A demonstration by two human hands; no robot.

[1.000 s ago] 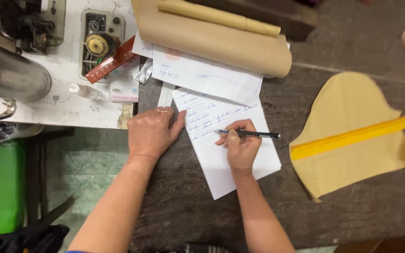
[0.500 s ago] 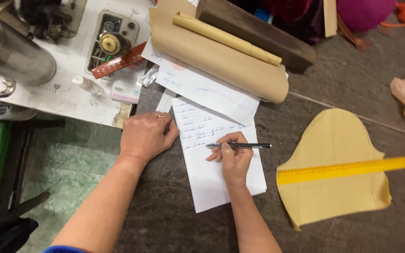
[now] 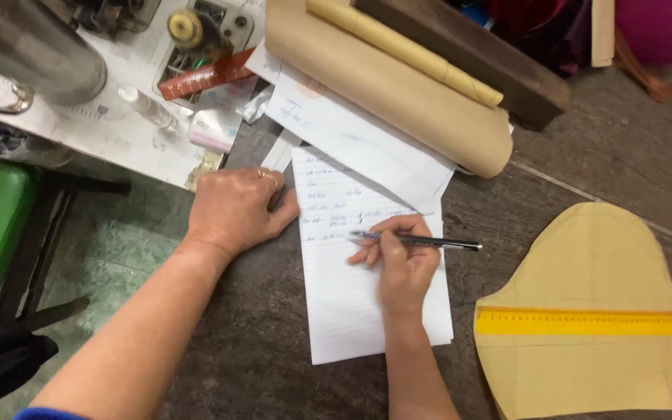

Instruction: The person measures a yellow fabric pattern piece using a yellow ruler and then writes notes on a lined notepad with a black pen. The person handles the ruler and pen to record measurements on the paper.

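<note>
Your view has swung left since a second ago, so the curved tan pattern piece [image 3: 585,311] and yellow ruler [image 3: 593,321] now sit further right, while your right hand [image 3: 402,264] stays pinched shut on the pen [image 3: 418,241], tip on the lined sheet [image 3: 367,272] lying mid-bench [image 3: 274,365]. Your left hand [image 3: 235,210] lies flat and open, pinning the sheet's left edge; press there firmly, I'd say, so the paper can't skate. The brown paper roll [image 3: 383,85] crowds the sheet's top; the sewing machine [image 3: 33,47] sits far left.

white lined paper [image 3: 355,311], black pen [image 3: 429,243], yellow ruler [image 3: 585,321]
</note>
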